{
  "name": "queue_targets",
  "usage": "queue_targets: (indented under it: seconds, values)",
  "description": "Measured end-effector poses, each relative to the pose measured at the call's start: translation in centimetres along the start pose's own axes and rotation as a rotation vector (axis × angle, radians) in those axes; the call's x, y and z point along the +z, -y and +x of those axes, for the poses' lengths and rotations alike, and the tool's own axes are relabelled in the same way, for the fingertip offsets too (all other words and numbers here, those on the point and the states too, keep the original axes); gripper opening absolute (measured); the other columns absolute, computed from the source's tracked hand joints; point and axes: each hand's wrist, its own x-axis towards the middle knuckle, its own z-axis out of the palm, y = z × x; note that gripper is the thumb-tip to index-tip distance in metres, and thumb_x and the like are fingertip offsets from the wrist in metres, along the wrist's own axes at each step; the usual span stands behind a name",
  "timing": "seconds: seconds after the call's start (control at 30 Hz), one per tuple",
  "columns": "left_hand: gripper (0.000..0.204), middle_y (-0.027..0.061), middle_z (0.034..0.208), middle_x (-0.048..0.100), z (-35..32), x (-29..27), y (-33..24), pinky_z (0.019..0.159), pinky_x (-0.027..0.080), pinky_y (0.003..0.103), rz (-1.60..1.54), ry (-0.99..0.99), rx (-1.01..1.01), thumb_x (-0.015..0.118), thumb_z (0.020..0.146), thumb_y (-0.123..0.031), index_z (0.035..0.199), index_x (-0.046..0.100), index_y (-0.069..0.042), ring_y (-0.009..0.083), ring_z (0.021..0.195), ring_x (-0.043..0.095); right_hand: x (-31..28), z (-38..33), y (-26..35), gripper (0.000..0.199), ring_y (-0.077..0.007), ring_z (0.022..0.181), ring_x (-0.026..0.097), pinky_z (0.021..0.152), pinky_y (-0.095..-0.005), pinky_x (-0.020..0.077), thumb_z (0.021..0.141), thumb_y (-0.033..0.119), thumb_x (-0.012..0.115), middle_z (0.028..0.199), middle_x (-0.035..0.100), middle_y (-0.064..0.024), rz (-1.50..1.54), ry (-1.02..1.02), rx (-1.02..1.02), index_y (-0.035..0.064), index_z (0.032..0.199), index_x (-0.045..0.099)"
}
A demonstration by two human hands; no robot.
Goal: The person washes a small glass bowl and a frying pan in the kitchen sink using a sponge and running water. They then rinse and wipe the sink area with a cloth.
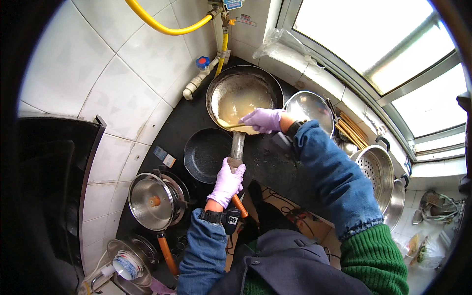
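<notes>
Fingers of the left hand (227,182), gloved in lilac, are closed round the handle of the wok (244,96), low at centre frame, where the grey shaft meets an orange grip. From that hold the handle runs up the picture to the wok itself, which sits at upper centre on the black countertop (268,162) and contains a shallow pool of pale, cloudy liquid; a greyish film rings its inner wall. Right hand (264,119), also gloved, rests over the near rim of the wok, its fingers curled on a thin yellowish utensil (231,125) whose flat end lies at the edge of the liquid; whether this is a spatula or a scraper cannot be told.

Judged from this pose, the work goes best if the left hand keeps the wok steady and level, so the liquid stays off the rim, while the right draws the utensil in short strokes along the wall.

Just left of the handle lies a small black frying pan (207,154). At lower left stands a lidded steel pot (151,201) with an orange handle. Right of the wok is a round steel lid (309,108); a perforated steamer pot (376,169) stands at right. Farthest, at the top, a yellow gas hose (162,25) crosses the white tiles.
</notes>
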Motion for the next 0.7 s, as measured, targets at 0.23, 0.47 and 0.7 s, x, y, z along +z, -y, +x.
queue_targets:
  seconds: [0.23,0.47,0.7]
  values:
    - [0.036,-0.0009,0.068,0.052,0.0,0.1,0.4,0.038,0.04,0.025,-0.001,-0.029,0.018,0.062,0.1,-0.028,0.125,0.042,-0.012,0.0082,0.044,0.048,-4.5,-4.9,-0.8,0.027,-0.0312,0.093,0.07,0.083,-0.0352,0.0542,0.092,0.023,0.057,0.103,0.075,-0.0111,-1.096,-0.132,0.1,0.011,0.108,0.074]
    - [0.05,-0.0012,0.07,0.051,0.4,-0.2,0.5,0.039,0.041,0.025,-0.045,-0.008,0.001,0.065,0.098,-0.023,0.135,0.035,-0.008,0.0082,0.045,0.047,-4.7,-3.6,-0.8,0.019,-0.0331,0.097,0.072,0.081,-0.043,0.0575,0.089,0.016,0.061,0.099,0.074,-0.0179,-1.077,-0.752,0.234,0.0081,0.096,0.077]
    - [0.033,-0.0016,0.07,0.051,-0.1,-0.3,0.1,0.043,0.043,0.023,-0.025,-0.007,0.022,0.063,0.099,-0.023,0.124,0.043,-0.011,0.0074,0.047,0.047,-3.5,4.3,0.2,0.031,-0.0338,0.101,0.069,0.087,-0.045,0.0544,0.097,0.023,0.048,0.108,0.072,-0.0146,-0.723,-0.853,0.029,0.0181,0.121,0.069]
